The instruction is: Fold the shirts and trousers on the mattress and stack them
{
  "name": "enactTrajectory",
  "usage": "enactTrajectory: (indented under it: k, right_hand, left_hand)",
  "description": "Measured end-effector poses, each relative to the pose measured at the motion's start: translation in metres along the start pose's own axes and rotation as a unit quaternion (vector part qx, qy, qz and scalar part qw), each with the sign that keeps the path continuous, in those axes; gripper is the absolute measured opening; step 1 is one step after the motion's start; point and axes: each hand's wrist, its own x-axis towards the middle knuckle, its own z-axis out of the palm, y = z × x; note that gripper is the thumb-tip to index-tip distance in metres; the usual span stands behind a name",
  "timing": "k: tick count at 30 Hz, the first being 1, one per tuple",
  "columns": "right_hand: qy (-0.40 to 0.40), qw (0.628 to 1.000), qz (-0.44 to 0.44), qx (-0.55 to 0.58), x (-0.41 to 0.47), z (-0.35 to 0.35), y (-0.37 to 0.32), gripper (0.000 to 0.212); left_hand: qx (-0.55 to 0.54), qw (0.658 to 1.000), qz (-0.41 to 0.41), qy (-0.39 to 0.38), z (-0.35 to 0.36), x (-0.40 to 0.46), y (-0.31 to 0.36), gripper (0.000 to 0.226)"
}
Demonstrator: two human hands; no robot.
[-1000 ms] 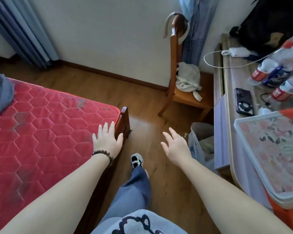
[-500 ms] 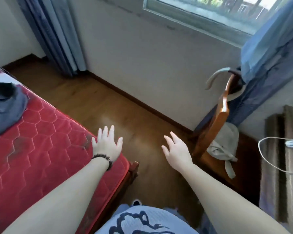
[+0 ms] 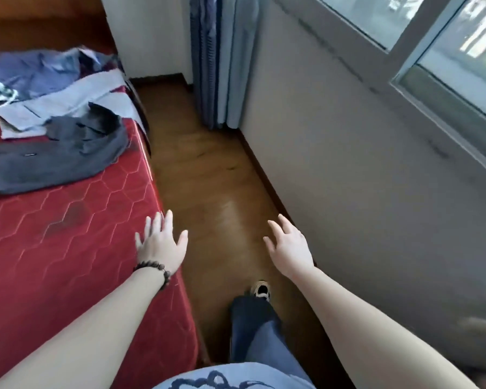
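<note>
Both hands are released and grasp nothing: the left hand, fingers spread, hangs over the right edge of the red mattress; the right hand is over the wooden floor. The floor forms a narrow open strip between mattress edge and pale wall. The mattress is quilted in hexagons. At its far left lie crumpled clothes: a dark grey garment nearest, light grey and blue shirts beyond.
</note>
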Motion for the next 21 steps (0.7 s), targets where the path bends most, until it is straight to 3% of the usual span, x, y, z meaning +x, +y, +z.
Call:
enactTrajectory:
  k: [10, 21]
  right_hand:
    - [-0.074, 0.991, -0.105, -0.044, 0.222, -0.076, 0.068, 0.050]
    - [-0.121, 0.968, -0.214, -0.053, 0.335, -0.088, 0.031, 0.050]
  left_hand:
    - [-0.029, 0.989, -0.137, 0.038, -0.008, 0.135, 0.124, 0.064]
    - [-0.032, 0.967, -0.246, 0.052, -0.025, 0.192, 0.134, 0.066]
